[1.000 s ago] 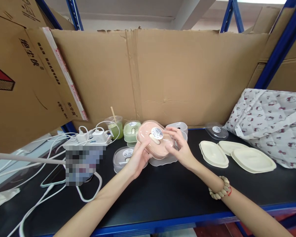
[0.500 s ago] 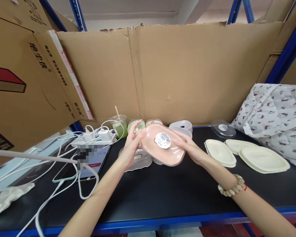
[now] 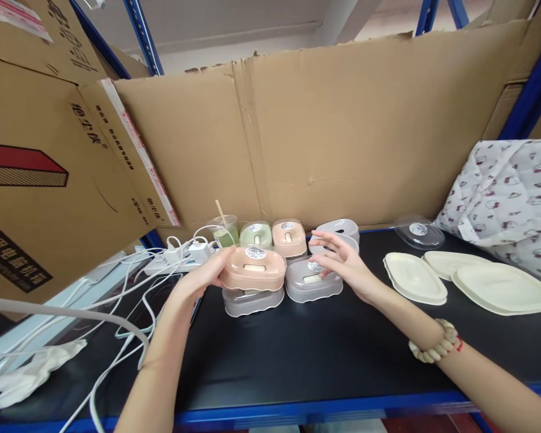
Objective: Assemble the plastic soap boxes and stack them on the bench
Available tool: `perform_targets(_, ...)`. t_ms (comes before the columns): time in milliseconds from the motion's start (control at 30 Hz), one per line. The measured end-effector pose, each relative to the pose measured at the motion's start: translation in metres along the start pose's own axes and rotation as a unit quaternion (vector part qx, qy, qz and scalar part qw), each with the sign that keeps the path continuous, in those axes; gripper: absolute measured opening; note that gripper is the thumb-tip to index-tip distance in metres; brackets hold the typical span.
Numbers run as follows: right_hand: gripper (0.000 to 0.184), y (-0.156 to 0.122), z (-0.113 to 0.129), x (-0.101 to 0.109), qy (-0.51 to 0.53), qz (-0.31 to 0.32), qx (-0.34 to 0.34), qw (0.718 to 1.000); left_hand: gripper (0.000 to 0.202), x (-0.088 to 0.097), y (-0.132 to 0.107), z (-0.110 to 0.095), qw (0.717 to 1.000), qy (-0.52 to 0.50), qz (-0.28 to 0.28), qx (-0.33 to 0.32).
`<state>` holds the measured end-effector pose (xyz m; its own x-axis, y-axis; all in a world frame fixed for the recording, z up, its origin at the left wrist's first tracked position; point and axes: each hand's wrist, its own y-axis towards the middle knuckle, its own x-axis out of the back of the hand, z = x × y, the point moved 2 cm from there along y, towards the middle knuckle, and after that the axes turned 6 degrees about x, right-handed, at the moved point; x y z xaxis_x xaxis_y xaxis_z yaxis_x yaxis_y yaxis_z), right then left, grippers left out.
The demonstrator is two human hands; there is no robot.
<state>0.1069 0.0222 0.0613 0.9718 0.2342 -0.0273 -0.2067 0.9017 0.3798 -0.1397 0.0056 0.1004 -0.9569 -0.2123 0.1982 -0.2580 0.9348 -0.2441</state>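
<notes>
Leveled and shifted leftward since half a second ago: front pink lidded box (image 3: 252,279), then tilted between both hands, now seated atop left gray lidded box (image 3: 255,304). Clamped on its left end: left hand (image 3: 210,272), most fingers hidden behind. Let go of it over the same span: right hand (image 3: 346,266), fingers now spread apart and poised at right gray lidded box (image 3: 313,291); impossible to tell whether touching it.

Lined up behind: green lidded box (image 3: 256,236) and rear pink lidded box (image 3: 289,240), side by side, both bearing round labels. Farther right, partly behind the fingers: pale gray containers (image 3: 347,228). Spread across the black tabletop (image 3: 320,361) at right, well apart from the hands: cream plastic pieces (image 3: 415,278), with clear lid (image 3: 426,237) behind them, near quilted bag (image 3: 511,198). At left: green drink in a plastic cup (image 3: 220,236), straw upright at a slant, beside power strip (image 3: 162,264) and tangled white cables (image 3: 110,304).
</notes>
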Motion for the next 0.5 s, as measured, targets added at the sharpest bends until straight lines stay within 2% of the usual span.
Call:
perform_targets(133,0.048,0.008,0.003,0.012,-0.060,-0.067,0.033,0.995,0.010,0.003,0.003,0.004,0.995,0.062,-0.071,0.013)
perform_targets(233,0.039,0.015,0.001,0.028,-0.157,-0.114,0.058,0.979,0.010,0.008,0.008,0.005,0.981,0.151,-0.119,-0.021)
perform_targets(300,0.030,0.019,-0.001,0.042,-0.263,-0.152,0.092,0.949,0.011,0.008,0.009,0.003,0.962,0.233,-0.132,-0.062)
perform_targets(400,0.027,0.021,-0.003,0.062,-0.438,-0.178,0.127,0.872,0.009,0.000,0.009,0.001,0.939,0.292,-0.155,-0.096)
perform_targets(433,0.030,0.022,-0.004,0.066,-0.483,-0.172,0.120,0.850,0.016,-0.004,0.008,0.000,0.929,0.302,-0.175,-0.122)
perform_targets(500,0.038,0.022,-0.008,0.072,-0.545,-0.151,0.072,0.822,0.027,-0.013,0.005,-0.003,0.890,0.324,-0.233,-0.222)
